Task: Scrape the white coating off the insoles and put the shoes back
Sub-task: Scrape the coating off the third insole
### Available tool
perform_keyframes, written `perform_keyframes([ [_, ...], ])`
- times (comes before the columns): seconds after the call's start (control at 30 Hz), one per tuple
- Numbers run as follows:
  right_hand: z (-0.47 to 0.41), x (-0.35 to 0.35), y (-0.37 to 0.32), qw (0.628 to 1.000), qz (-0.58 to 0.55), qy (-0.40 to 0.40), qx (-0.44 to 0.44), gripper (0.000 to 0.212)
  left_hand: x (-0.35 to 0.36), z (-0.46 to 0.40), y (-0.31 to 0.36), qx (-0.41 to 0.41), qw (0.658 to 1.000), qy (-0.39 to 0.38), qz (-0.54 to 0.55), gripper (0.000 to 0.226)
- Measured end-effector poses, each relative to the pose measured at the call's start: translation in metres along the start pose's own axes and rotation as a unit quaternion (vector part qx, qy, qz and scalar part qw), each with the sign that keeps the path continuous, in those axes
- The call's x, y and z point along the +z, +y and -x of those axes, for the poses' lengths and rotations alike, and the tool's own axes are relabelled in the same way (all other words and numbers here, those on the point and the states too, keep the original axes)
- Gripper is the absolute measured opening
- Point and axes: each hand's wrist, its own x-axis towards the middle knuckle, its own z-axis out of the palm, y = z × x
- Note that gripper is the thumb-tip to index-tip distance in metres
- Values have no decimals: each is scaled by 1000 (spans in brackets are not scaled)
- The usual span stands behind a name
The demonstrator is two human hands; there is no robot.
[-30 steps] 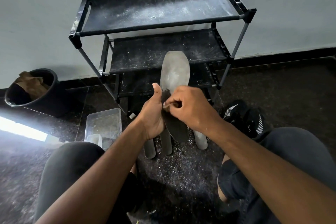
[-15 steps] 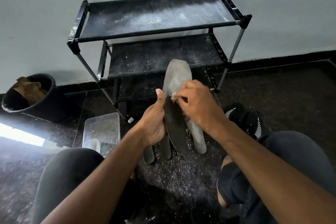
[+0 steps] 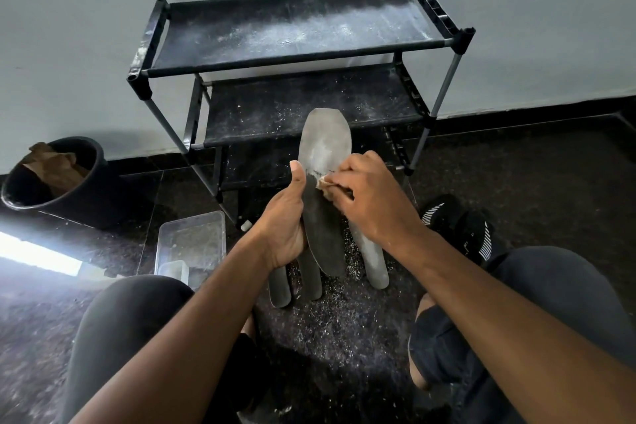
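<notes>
My left hand [image 3: 285, 217] grips an insole [image 3: 325, 148] upright by its left edge, thumb pointing up. The insole's toe half carries a pale white coating; its heel half is dark and bare. My right hand [image 3: 371, 200] pinches a small tan scraper [image 3: 323, 184] against the insole at the line where the coating ends. Three more grey insoles [image 3: 375, 262] lie on the floor under my hands, partly hidden. A pair of black shoes with white stripes [image 3: 461, 224] sits on the floor to the right.
A black three-tier shoe rack [image 3: 296, 27], dusted with white powder, stands against the wall. A clear plastic tub [image 3: 192, 244] sits at the left, and a black bucket [image 3: 86, 189] with brown paper farther left. White flakes litter the dark floor between my knees.
My right hand has slid the scraper up the insole from its middle to the edge of the white coating. The left hand keeps the same hold.
</notes>
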Motion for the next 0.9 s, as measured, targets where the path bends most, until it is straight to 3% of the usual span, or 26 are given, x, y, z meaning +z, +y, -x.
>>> perform_keyframes([
  [0.17,3,5,0,991,112,-34,-66,30,-4,-3,3,5,1000,14,20,73],
  [0.3,3,11,-1,991,86,-51,-85,16,-2,-1,3,5,999,35,2,70],
  [0.47,9,14,-13,992,31,-69,-103,14,-5,-1,7,5,997,75,11,70],
  [0.7,-2,-2,2,995,70,47,-48,13,8,4,-4,2,997,52,-53,65],
  [0.9,9,12,-14,993,51,-10,-102,10,-2,2,7,10,999,51,-15,70],
])
